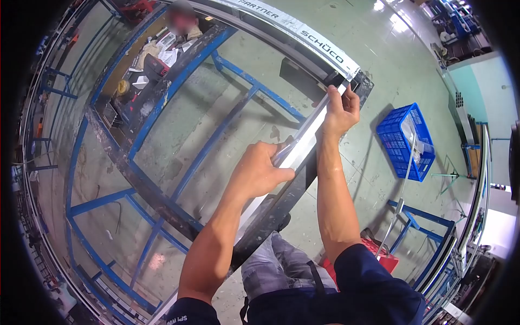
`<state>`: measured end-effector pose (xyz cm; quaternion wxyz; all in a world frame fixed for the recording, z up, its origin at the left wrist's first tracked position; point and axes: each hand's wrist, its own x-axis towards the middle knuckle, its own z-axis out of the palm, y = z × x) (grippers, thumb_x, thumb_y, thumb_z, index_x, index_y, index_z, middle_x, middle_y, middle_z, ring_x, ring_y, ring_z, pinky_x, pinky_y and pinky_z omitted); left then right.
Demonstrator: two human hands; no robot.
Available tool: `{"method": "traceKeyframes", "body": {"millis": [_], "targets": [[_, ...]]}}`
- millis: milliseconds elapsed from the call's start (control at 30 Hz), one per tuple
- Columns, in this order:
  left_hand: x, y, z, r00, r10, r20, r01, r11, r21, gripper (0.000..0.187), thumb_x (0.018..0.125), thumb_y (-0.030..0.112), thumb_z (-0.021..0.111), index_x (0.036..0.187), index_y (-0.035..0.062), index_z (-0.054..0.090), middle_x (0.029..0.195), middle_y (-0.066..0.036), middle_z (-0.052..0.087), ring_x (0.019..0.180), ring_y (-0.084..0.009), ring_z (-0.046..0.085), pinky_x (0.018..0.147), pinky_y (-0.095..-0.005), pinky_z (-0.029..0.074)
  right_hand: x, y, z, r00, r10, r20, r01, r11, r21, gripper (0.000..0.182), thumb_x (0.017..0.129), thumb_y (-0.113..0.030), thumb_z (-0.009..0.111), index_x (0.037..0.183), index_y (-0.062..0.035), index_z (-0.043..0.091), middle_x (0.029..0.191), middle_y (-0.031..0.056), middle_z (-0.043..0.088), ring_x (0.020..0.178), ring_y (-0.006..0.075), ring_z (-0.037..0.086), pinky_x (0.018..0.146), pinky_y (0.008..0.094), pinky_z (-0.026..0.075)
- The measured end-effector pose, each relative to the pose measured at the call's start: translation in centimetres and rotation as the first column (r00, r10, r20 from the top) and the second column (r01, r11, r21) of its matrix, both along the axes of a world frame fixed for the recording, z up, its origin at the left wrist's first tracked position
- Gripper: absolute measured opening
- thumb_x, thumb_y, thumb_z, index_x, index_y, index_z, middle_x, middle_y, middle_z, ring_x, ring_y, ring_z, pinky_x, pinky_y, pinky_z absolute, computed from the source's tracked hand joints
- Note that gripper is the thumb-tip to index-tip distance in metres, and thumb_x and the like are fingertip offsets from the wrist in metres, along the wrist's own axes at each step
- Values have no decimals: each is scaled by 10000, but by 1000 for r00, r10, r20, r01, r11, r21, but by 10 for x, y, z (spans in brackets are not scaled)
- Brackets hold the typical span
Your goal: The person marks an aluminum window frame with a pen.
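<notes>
A long white and silver profile [309, 130] runs diagonally along the near edge of a dark-topped blue frame bench. My left hand [262, 170] is wrapped round the profile near its middle, thumb on the near side. Farther up, my right hand [341, 111] pinches the profile close to the corner, where it meets another profile [303, 33] covered in printed white film. The exact contact at the right fingertips is too small to tell.
Blue steel bench legs and rails [216, 127] stand below and to the left. A tray [122, 86] of tools and cloths lies upper left, near a blurred person [181, 19]. On the floor at right are a blue crate [406, 141] and a red box [382, 257].
</notes>
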<state>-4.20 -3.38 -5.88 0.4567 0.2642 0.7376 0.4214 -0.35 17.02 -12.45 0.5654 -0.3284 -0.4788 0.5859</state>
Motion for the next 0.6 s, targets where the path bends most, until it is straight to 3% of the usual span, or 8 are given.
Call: {"method": "traceKeyframes", "body": {"millis": [167, 600], "targets": [[0, 0, 0, 1000, 10, -4, -10, 1000, -16, 360, 706, 191, 772, 989, -32, 746, 713, -79, 673, 653, -127, 579, 649, -325, 489, -1, 0, 2, 1000, 0, -19, 0, 1000, -18, 272, 888, 25, 722, 1128, 77, 607, 898, 122, 671, 608, 129, 618, 448, 294, 571], [-1, 0, 2, 1000, -2, -28, 1, 999, -35, 361, 704, 204, 787, 971, -35, 751, 695, -93, 672, 647, -134, 589, 650, -335, 489, 0, 1, -1, 1000, 0, 22, 0, 1000, 0, 248, 892, -2, 717, 1109, 72, 621, 897, 133, 700, 636, 162, 642, 471, 328, 568]]}}
